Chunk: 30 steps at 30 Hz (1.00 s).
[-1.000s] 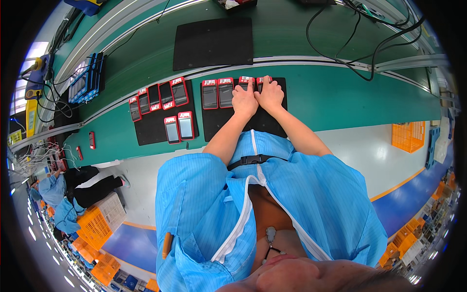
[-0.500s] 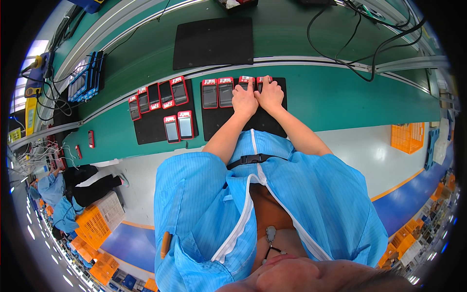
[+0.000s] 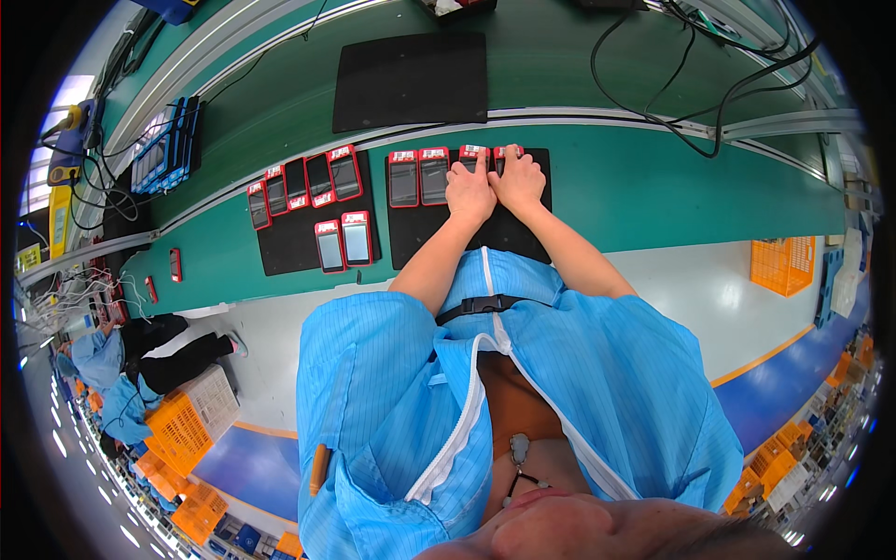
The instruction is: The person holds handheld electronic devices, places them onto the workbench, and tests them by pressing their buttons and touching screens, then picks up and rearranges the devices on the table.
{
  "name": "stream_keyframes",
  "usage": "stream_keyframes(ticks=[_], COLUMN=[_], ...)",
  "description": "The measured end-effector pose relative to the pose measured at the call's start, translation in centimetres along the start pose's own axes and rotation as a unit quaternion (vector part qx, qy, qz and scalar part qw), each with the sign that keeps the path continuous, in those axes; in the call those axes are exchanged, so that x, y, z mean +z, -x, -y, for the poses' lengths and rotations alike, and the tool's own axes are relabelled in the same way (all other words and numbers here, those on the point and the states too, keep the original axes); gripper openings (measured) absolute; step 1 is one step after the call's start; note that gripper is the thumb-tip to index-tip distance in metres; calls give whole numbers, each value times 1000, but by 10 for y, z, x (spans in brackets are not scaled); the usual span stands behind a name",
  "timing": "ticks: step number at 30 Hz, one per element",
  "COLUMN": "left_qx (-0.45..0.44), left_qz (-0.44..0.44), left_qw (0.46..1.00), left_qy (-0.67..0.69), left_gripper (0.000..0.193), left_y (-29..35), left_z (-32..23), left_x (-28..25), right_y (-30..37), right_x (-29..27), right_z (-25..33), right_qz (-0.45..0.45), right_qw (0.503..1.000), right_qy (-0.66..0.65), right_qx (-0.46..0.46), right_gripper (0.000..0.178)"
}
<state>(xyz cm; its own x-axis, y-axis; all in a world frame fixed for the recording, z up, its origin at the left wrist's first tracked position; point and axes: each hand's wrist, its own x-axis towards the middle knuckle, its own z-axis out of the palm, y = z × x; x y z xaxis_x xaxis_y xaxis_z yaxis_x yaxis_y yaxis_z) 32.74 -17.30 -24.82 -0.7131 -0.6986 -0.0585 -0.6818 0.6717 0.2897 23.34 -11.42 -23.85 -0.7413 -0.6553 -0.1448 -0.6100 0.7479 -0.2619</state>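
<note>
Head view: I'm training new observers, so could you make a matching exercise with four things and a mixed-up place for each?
Things:
1. Left hand
2. Right hand
3. Buckle
4. Far mat

Places:
A. At the waist
B. Index finger over the rightmost device on the right mat
C. Beyond the metal rail
D. Index finger over the second device from the right on that mat

Pairs: 1-D, 2-B, 3-A, 4-C

Bright, even light leaves glare on the pale floor (image 3: 686, 303), and fisheye distortion bends the outer edges.
</note>
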Motion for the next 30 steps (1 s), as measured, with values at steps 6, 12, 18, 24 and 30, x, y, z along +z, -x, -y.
stream_keyframes(ticks=[6,12,18,24,30], left_qx=[-4,-4,-12,-47,-47], left_qz=[6,6,5,21,23], left_qw=[1000,1000,1000,999,999], left_qy=[-1,-1,4,11,-1], left_gripper=[57,57,57,59,59], left_y=[0,0,0,1,2], left_z=[1,0,-1,-1,-6], left_x=[-1,-1,-2,-3,-7], right_y=[0,0,0,2,1], right_x=[1,2,1,-3,-1], right_z=[0,0,-1,3,0], right_qz=[-3,-4,1,3,0], right_qw=[1000,1000,1000,1000,1000], right_qy=[0,0,-7,-7,-11], right_qx=[-3,0,3,8,-6], right_gripper=[75,75,76,76,74])
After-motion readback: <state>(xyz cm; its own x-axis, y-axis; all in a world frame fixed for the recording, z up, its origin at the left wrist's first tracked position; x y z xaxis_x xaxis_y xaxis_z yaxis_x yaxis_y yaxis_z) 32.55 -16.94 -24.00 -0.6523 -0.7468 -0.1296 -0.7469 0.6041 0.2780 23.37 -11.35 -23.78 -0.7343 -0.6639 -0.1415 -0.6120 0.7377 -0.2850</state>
